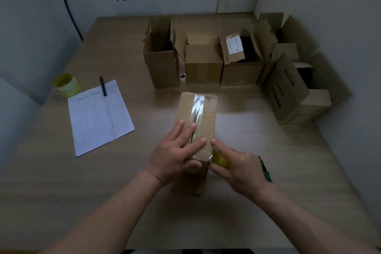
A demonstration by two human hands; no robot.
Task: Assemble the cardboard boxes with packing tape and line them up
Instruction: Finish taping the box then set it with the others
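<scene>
A small cardboard box [206,113] stands in the middle of the table with a shiny strip of clear tape along its top seam. My left hand [175,154] lies flat on the near end of that top, fingers straight, pressing the flaps. My right hand [241,167] grips a yellow roll of packing tape [219,159] at the box's near right corner, with the tape running onto the box. A second yellow tape roll [67,85] sits at the far left.
Several open assembled boxes [203,66] stand in a row at the back and down the right side [288,93]. A printed sheet [99,117] with a black pen [103,85] lies to the left. A green-handled tool [266,170] lies by my right wrist.
</scene>
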